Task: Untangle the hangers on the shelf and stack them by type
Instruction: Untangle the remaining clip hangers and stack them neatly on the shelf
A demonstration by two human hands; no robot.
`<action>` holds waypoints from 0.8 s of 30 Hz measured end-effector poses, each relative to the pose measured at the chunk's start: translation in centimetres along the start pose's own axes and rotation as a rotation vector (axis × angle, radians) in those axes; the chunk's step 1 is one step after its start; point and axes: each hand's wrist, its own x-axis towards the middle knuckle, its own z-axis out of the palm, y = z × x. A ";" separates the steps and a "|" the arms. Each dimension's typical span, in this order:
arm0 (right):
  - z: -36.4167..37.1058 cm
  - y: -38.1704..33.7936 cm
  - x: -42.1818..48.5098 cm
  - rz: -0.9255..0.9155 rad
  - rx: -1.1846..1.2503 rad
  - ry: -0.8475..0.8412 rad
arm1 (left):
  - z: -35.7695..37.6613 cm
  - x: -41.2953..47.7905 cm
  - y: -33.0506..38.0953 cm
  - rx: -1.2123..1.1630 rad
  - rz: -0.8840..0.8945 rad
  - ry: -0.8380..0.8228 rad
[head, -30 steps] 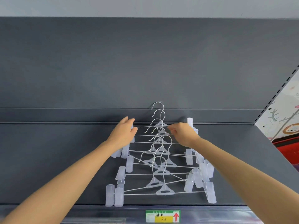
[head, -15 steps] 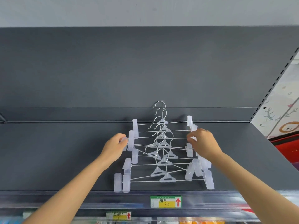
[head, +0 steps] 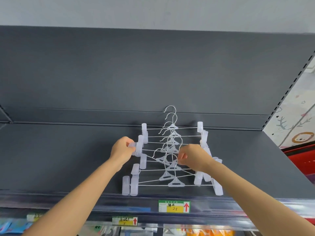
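Several wire clip hangers (head: 172, 160) with translucent plastic clips lie overlapping in a pile on the dark grey shelf (head: 68, 159), hooks pointing to the back. My left hand (head: 121, 151) pinches a clear clip (head: 134, 147) at the pile's left edge. My right hand (head: 193, 156) is closed on wire in the middle of the pile, beside a hook (head: 170, 160). Which hanger each hand holds is hard to tell. The hangers at the front lie skewed across one another.
The shelf's back panel (head: 153, 74) rises behind the pile. A price label (head: 173, 206) sits on the front rail below the hangers, with a second label (head: 125, 220) lower left. Packaged goods hang under the shelf. A patterned wall (head: 296, 126) stands at the right.
My right hand has moved from the right-side clips in to the middle of the pile. My left hand keeps its hold at the left edge. The camera has tilted slightly.
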 end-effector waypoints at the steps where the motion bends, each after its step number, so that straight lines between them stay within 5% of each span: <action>1: -0.1 0.0 -0.1 -0.003 0.000 -0.009 | -0.1 0.0 0.0 -0.022 -0.005 0.007; 11: 0.9 -0.1 -0.8 -0.004 -0.138 -0.133 | -0.9 0.0 -0.1 -0.192 -0.079 0.008; 24: 1.2 0.7 -1.4 -0.020 0.079 -0.026 | -1.8 -0.2 0.2 -0.457 -0.082 -0.102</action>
